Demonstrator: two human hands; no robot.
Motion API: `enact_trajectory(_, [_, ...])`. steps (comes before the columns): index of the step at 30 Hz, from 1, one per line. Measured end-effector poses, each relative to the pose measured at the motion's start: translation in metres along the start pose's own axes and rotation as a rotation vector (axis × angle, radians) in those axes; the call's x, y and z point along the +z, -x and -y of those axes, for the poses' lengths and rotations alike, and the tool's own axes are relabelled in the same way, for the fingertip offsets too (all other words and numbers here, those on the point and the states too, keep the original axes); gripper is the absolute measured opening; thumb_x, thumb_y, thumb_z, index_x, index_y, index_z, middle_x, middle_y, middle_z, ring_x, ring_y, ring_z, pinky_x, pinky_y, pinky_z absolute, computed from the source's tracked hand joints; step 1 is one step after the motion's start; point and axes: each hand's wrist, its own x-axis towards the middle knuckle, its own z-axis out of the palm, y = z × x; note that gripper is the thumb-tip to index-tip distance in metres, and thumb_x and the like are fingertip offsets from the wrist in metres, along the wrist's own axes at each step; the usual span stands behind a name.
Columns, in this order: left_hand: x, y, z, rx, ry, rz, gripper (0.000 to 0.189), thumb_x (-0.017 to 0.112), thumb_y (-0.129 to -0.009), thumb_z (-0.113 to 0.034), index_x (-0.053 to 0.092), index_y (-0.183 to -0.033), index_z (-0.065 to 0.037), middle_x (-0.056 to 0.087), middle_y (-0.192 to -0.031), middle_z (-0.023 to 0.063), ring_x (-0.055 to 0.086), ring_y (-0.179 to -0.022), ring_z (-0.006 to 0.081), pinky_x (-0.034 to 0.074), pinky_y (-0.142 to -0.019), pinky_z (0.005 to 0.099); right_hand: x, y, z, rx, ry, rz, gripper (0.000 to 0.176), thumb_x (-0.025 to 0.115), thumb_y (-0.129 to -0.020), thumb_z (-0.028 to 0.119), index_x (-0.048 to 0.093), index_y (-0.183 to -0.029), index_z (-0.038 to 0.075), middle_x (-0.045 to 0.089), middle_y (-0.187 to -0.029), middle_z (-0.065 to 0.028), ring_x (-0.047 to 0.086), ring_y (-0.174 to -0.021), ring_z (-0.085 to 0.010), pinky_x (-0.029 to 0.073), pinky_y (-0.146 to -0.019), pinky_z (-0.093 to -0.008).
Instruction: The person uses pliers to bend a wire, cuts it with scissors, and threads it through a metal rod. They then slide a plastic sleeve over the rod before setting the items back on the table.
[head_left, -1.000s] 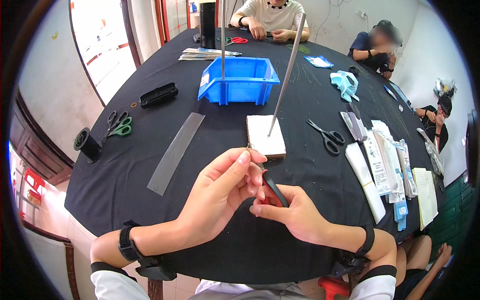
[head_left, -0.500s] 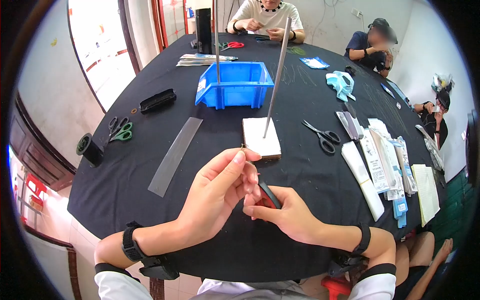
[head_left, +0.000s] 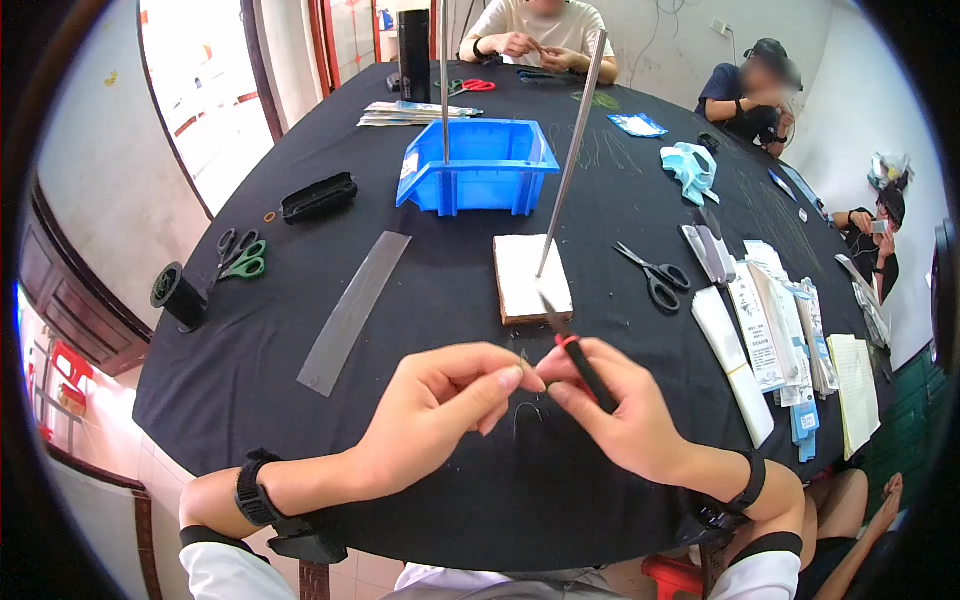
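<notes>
My left hand [head_left: 450, 395] pinches a thin greenish line [head_left: 526, 362] between thumb and forefinger. Close beside it on the right, my right hand [head_left: 615, 405] holds a small tool with a dark pointed tip and red-and-black handles [head_left: 585, 368], its tip directed up and away from me. The right thumb and forefinger nearly meet the left fingertips. A loop of fine line hangs under the fingers. Just beyond the hands lies a white-topped block [head_left: 520, 285] with a metal rod [head_left: 570, 160] standing on it, leaning right.
A blue bin [head_left: 480, 185] stands behind the block. Scissors [head_left: 655, 275] and packets [head_left: 755, 330] lie right; a clear strip [head_left: 355, 310], green-handled scissors [head_left: 245, 260] and a black spool [head_left: 178, 295] lie left. Several people sit around the black table [head_left: 430, 520].
My hands have lowered slightly and their fingertips have come together. The tool in my right hand has swung up, so its pointed tip now shows. The view has shifted slightly.
</notes>
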Motion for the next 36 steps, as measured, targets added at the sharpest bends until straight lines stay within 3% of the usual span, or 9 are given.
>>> enact_trajectory(4, [0.001, 0.001, 0.007, -0.141, -0.035, 0.121, 0.020, 0.053, -0.092, -0.013, 0.064, -0.093, 0.003, 0.056, -0.071, -0.0001, 0.046, -0.061, 0.0042, 0.038, -0.054, 0.0205, -0.013, -0.005, 0.014, 0.102, -0.162, 0.085, 0.016, 0.065, -0.079, 0.002, 0.063, -0.095, 0.000, 0.057, -0.095, -0.0085, 0.060, -0.084, -0.0181, 0.048, -0.075, -0.0293])
enact_trajectory(7, [0.000, 0.000, 0.010, -0.177, -0.060, 0.175, 0.018, 0.053, -0.091, -0.011, 0.064, -0.094, 0.003, 0.056, -0.070, 0.0006, 0.046, -0.060, 0.0044, 0.037, -0.054, 0.0206, -0.014, -0.003, 0.004, -0.070, -0.093, 0.143, 0.016, 0.066, -0.078, 0.000, 0.063, -0.093, 0.000, 0.057, -0.094, -0.0084, 0.060, -0.084, -0.0174, 0.047, -0.075, -0.0291])
enact_trajectory(11, [0.002, 0.000, 0.011, -0.227, -0.096, 0.204, 0.021, 0.052, -0.092, -0.013, 0.064, -0.091, 0.003, 0.052, -0.063, -0.0002, 0.044, -0.057, 0.0045, 0.032, -0.051, 0.0209, -0.015, -0.003, 0.005, -0.060, -0.031, 0.134, 0.011, 0.065, -0.076, -0.001, 0.061, -0.086, 0.000, 0.057, -0.093, -0.0089, 0.060, -0.083, -0.0186, 0.047, -0.075, -0.0292])
enact_trajectory(26, [0.002, 0.001, 0.018, -0.201, -0.111, 0.092, 0.018, 0.055, -0.090, -0.012, 0.064, -0.093, 0.004, 0.054, -0.067, -0.0001, 0.044, -0.057, 0.0033, 0.034, -0.050, 0.0196, -0.009, -0.001, -0.001, 0.008, -0.021, 0.146, 0.008, 0.064, -0.078, 0.000, 0.061, -0.086, 0.001, 0.057, -0.091, -0.0095, 0.060, -0.080, -0.0189, 0.047, -0.071, -0.0284])
enact_trajectory(29, [0.000, 0.000, 0.016, -0.227, 0.015, 0.011, 0.018, 0.054, -0.090, -0.012, 0.063, -0.092, 0.003, 0.050, -0.062, -0.0016, 0.040, -0.054, 0.0034, 0.031, -0.048, 0.0198, -0.004, 0.000, -0.002, -0.037, 0.089, 0.027, 0.014, 0.064, -0.078, 0.003, 0.061, -0.091, 0.000, 0.056, -0.100, -0.0123, 0.058, -0.089, -0.0243, 0.045, -0.078, -0.0326])
enact_trajectory(32, [-0.005, -0.001, 0.014, -0.230, 0.162, -0.105, 0.017, 0.053, -0.090, -0.013, 0.062, -0.090, 0.002, 0.043, -0.056, -0.0031, 0.035, -0.050, 0.0041, 0.027, -0.047, 0.0206, -0.008, -0.003, -0.005, -0.221, 0.445, 0.014, 0.022, 0.066, -0.074, 0.006, 0.061, -0.095, -0.002, 0.052, -0.111, -0.0144, 0.052, -0.101, -0.0299, 0.040, -0.088, -0.0397])
enact_trajectory(36, [-0.009, -0.003, 0.015, -0.224, 0.318, -0.182, 0.017, 0.052, -0.091, -0.013, 0.061, -0.091, 0.001, 0.038, -0.054, -0.0033, 0.030, -0.048, 0.0051, 0.024, -0.047, 0.0222, -0.009, -0.002, -0.004, -0.295, 0.627, 0.083, 0.028, 0.069, -0.068, 0.008, 0.061, -0.093, -0.002, 0.048, -0.119, -0.0148, 0.047, -0.107, -0.0329, 0.035, -0.092, -0.0463])
